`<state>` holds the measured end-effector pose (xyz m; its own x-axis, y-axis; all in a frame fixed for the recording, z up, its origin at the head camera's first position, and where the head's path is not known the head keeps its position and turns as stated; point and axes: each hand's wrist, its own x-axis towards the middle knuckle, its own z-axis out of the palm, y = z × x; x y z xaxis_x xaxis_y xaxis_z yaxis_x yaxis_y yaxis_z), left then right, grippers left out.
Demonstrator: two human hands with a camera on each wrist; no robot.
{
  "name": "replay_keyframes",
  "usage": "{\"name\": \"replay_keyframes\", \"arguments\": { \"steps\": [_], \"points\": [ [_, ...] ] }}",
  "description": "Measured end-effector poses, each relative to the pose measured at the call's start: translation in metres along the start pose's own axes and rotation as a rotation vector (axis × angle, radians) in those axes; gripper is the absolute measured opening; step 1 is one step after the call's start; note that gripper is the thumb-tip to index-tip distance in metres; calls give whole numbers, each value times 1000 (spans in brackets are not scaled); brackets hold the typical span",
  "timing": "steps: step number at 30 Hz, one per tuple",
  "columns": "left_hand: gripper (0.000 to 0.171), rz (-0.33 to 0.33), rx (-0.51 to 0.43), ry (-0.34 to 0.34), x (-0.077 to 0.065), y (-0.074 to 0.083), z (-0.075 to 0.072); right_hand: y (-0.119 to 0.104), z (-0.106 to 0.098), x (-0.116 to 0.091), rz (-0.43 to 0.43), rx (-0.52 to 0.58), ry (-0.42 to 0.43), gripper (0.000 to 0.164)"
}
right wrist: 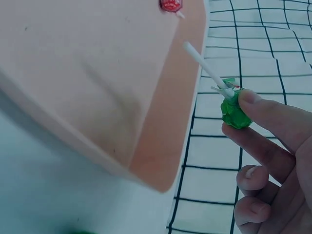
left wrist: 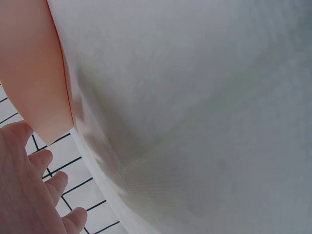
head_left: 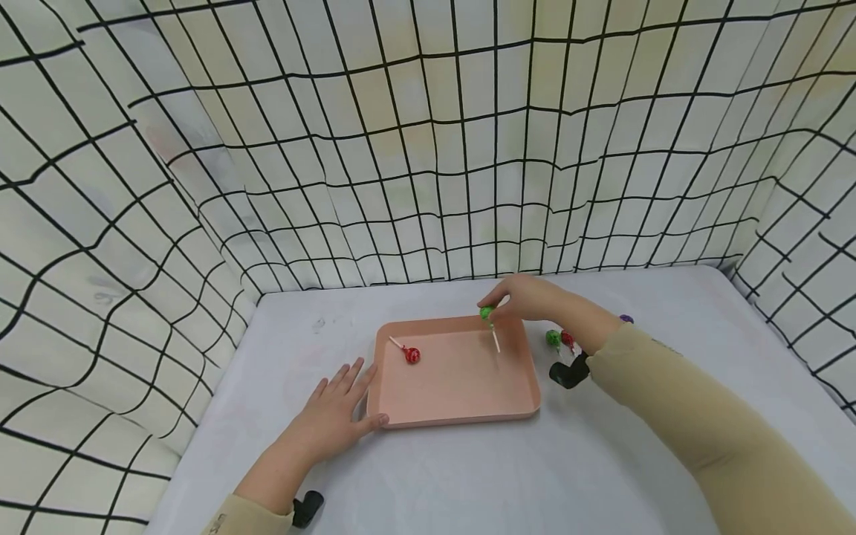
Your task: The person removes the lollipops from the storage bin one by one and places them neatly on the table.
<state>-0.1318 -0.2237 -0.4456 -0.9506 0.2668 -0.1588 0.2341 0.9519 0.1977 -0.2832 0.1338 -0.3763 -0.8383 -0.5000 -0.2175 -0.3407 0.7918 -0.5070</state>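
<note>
Between thumb and forefinger, my right hand (head_left: 524,296) pinches the green-wrapped head of a lollipop (right wrist: 236,111). Its white stick points down over the right part of a pink tray (head_left: 461,386). At the tray's upper left lies a red lollipop (head_left: 412,355), its stick toward the back corner. My left hand (head_left: 337,416) rests at the tray's left edge with fingers spread, thumb by the front left corner. In the left wrist view, the fingers (left wrist: 57,184) show below the tray's side.
Right of the tray, under my right forearm, lie another green lollipop (head_left: 553,338) and a red lollipop (head_left: 568,339). A purple wrapped one (head_left: 626,318) shows partly behind the arm. White walls with a black grid (head_left: 428,148) surround the white table (head_left: 428,475).
</note>
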Motion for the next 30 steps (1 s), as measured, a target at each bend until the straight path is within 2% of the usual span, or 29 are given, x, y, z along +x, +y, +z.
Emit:
{"name": "replay_keyframes", "arguments": {
  "steps": [9,18,30],
  "points": [
    [93,-2,0,-2,-2,1,-3,30,-11,-19,-23,19,28,34],
    [93,-2,0,-1,-2,3,-3,56,-25,-41,22,-14,44,34],
    [93,-4,4,-6,-1,3,-3,114,-37,-74,73,-62,59,35]
  ]
}}
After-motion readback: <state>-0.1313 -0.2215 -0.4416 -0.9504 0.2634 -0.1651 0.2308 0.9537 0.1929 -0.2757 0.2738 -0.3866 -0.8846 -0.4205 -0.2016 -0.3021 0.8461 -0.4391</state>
